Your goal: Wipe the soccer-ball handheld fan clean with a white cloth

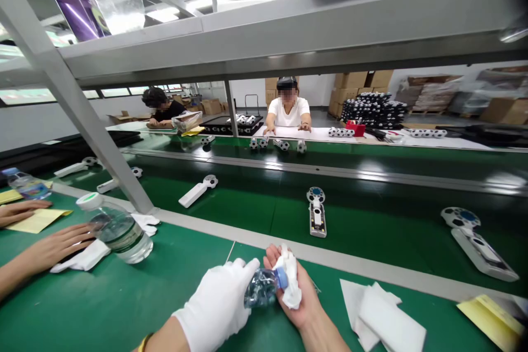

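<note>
My left hand [220, 302], in a white glove, grips a small clear plastic bottle [260, 289] that is tilted sideways. The bottle's blue cap [281, 277] points right and touches a crumpled white tissue [291, 280]. That tissue lies in the palm of my bare right hand [305, 300], its fingers curled up around it. Folded white wipes [385, 316] lie on the green bench to the right of my right hand. Beyond both hands, a white handheld fan with a football-patterned head [317, 212] rests on the green belt, its handle showing inner parts.
More fans, one at right [480, 245] and one at left [198, 191], lie along the belt. A large water bottle [117, 228] stands tilted near a co-worker's hands [61, 242]. A metal post [78, 93] and overhead shelf [289, 27] cross the view. Yellow paper [490, 322] lies right.
</note>
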Motion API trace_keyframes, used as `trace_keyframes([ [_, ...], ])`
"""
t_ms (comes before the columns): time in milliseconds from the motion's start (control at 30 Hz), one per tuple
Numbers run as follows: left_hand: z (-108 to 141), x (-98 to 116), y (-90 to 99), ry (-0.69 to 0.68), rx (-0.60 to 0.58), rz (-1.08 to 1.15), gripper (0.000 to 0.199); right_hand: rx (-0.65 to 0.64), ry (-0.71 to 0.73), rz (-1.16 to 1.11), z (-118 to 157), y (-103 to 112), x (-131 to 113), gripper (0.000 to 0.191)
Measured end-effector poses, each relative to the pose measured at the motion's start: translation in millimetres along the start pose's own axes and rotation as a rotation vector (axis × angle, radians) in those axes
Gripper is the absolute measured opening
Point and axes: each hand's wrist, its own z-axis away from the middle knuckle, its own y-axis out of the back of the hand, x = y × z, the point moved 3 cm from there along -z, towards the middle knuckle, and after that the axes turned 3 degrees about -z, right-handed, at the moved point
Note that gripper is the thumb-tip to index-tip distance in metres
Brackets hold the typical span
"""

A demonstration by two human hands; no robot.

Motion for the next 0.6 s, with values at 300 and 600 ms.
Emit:
trace_keyframes([
  [300,7.7,-0.4,-4.0,0.017,0.036,0.082,0.055,0.005,0.005,0.082,1.1,1.6,4.0,0.025],
  [600,29.8,-85.5,-20.8,0.543,0.624,0.866,0.068,-0.087,-0.045,0.094,0.6,9.9,-22.0,0.022],
])
